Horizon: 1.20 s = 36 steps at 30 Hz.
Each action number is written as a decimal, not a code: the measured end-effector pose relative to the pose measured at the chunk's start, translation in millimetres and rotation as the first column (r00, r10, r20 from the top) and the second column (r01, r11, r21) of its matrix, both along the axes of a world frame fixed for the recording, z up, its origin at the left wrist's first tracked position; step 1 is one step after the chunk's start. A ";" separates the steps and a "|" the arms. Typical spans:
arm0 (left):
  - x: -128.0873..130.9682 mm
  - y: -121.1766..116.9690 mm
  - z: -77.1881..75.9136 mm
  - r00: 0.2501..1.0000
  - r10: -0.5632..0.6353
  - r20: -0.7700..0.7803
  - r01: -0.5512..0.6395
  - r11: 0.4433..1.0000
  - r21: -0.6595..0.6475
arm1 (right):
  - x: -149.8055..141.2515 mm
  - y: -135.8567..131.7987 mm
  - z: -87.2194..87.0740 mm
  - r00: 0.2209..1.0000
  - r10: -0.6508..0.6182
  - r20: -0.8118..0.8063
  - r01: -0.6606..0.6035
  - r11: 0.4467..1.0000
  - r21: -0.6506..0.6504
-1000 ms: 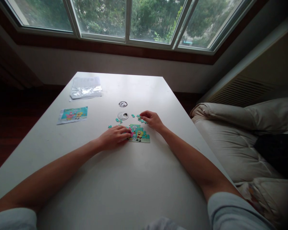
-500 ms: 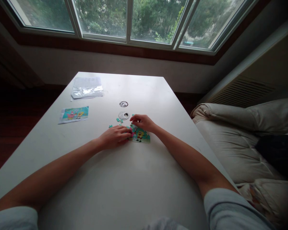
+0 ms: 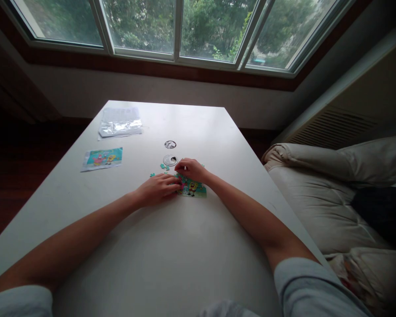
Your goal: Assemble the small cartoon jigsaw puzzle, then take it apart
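Maybe the flat, teal cartoon puzzle (image 3: 197, 190) on the smooth white table (image 3: 185, 246), partly under the loosely bent left hand (image 3: 156, 189), could pop apart if the bunched right hand (image 3: 192, 170), its hold too hidden to tell, pushes hard.

On my feed the tabletop (image 3: 171, 246) looks smooth and white, with a soft sheen that brightens toward the window glass (image 3: 207, 31). I read the packet (image 3: 120, 124) as thin, clear plastic, crinkled and glossy, and the puzzle (image 3: 199, 192) as smooth printed card. The round fitting (image 3: 166, 161) looks like metal, shiny at its rim. I see dark, reddish wood in the window trim (image 3: 152, 71), matt cloth in the sleeve (image 3: 303, 281), and creased, leather-like upholstery on the sofa (image 3: 293, 193).
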<state>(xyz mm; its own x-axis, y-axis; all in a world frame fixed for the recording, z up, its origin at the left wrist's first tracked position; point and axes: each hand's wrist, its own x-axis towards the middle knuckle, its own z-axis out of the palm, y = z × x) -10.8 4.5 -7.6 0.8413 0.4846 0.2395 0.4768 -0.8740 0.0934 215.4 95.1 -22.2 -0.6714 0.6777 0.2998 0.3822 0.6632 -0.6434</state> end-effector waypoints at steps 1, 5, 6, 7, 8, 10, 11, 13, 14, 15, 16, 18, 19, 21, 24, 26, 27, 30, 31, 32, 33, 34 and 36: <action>0.2 -0.1 0.4 1.000 0.001 0.004 -0.001 1.000 0.000 | 0.1 -0.3 -0.2 1.000 -0.001 0.000 0.001 1.000 0.014; 0.8 -0.5 1.2 1.000 0.006 0.002 -0.006 1.000 -0.004 | 0.5 0.0 -3.0 1.000 -0.008 0.014 0.007 0.997 0.080; 1.0 -0.4 1.1 1.000 0.005 -0.004 -0.005 1.000 -0.003 | 0.6 0.4 -4.0 1.000 -0.013 0.025 0.010 0.996 0.094; 1.1 -0.3 0.8 1.000 0.005 -0.009 -0.005 1.000 -0.002 | 0.7 0.7 -5.1 0.999 -0.017 0.038 0.013 0.994 0.106; 1.2 -0.2 0.4 1.000 0.003 -0.013 -0.004 1.000 -0.001 | 0.7 1.0 -6.2 0.998 -0.023 0.050 0.017 0.993 0.116; 1.3 0.3 -0.9 1.000 0.003 -0.008 -0.003 1.000 0.000 | 0.5 1.4 -8.0 0.997 -0.031 0.070 0.022 0.992 0.128; 1.4 0.6 -1.6 1.000 0.005 -0.003 -0.005 1.000 -0.001 | 0.3 1.4 -8.8 0.996 -0.036 0.077 0.026 0.991 0.131; 1.4 0.9 -3.0 1.000 0.009 0.001 -0.009 1.000 -0.007 | 0.1 1.3 -10.0 0.995 -0.046 0.083 0.035 0.990 0.137; 1.4 0.9 -3.5 1.000 0.010 0.000 -0.010 1.000 -0.011 | 0.2 1.2 -10.3 0.996 -0.050 0.080 0.039 0.990 0.136; 1.4 0.8 -3.8 1.000 0.011 -0.003 -0.011 1.000 -0.015 | 0.8 1.0 -10.4 0.996 -0.055 0.071 0.046 0.990 0.131; 1.4 0.6 -3.9 1.000 0.012 -0.004 -0.012 1.000 -0.019 | 1.8 0.9 -10.3 0.996 -0.065 0.054 0.058 0.991 0.121; 1.3 0.2 -3.5 1.000 0.013 0.000 -0.013 1.000 -0.026 | 5.7 1.1 -9.3 0.995 -0.102 0.001 0.101 0.991 0.088; 1.3 0.2 -3.1 1.000 0.018 0.004 -0.018 0.999 -0.030 | 8.7 1.5 -8.3 0.991 -0.130 -0.032 0.132 0.989 0.072; 1.2 0.4 -2.7 0.999 0.042 0.016 -0.041 0.998 -0.036 | 16.4 3.0 -5.4 0.976 -0.195 -0.094 0.200 0.978 0.054; 1.3 1.7 -3.7 0.995 0.098 0.024 -0.097 0.995 -0.029 | 30.6 7.0 1.0 0.953 -0.268 -0.142 0.278 0.959 0.050; 1.6 2.4 -5.4 0.991 0.133 0.017 -0.132 0.991 -0.019 | 40.5 10.6 6.0 0.935 -0.317 -0.161 0.322 0.947 0.011; 1.7 2.6 -6.2 0.989 0.145 0.012 -0.144 0.989 -0.018 | 45.4 12.7 8.3 0.923 -0.346 -0.170 0.349 0.937 -0.016; 2.0 2.2 -7.2 0.988 0.157 -0.001 -0.157 0.987 -0.026 | 60.0 19.7 14.4 0.896 -0.406 -0.180 0.397 0.914 -0.083; 2.0 2.0 -7.0 0.988 0.156 -0.002 -0.156 0.987 -0.030 | 64.7 22.0 16.0 0.894 -0.412 -0.175 0.401 0.911 -0.097; 1.9 1.9 -6.6 0.988 0.153 -0.001 -0.153 0.988 -0.034 | 69.4 24.3 17.4 0.890 -0.423 -0.169 0.410 0.906 -0.105; 1.7 1.8 -6.0 0.989 0.151 0.001 -0.151 0.988 -0.037 | 73.9 26.4 18.6 0.888 -0.431 -0.161 0.418 0.902 -0.111; 1.5 1.8 -5.4 0.989 0.149 0.005 -0.149 0.988 -0.040 | 78.3 28.2 19.5 0.889 -0.435 -0.145 0.421 0.899 -0.117; 1.1 2.3 -4.3 0.989 0.148 0.016 -0.147 0.988 -0.045 | 86.1 31.1 20.6 0.901 -0.425 -0.087 0.414 0.903 -0.117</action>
<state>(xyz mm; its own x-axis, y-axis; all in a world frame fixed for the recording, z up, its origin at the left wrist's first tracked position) -9.7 6.8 -11.9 0.7553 0.6135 0.2306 0.5982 -0.7890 0.1401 301.5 126.1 -1.6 -0.2857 0.9177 0.2759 0.5370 0.3918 -0.7471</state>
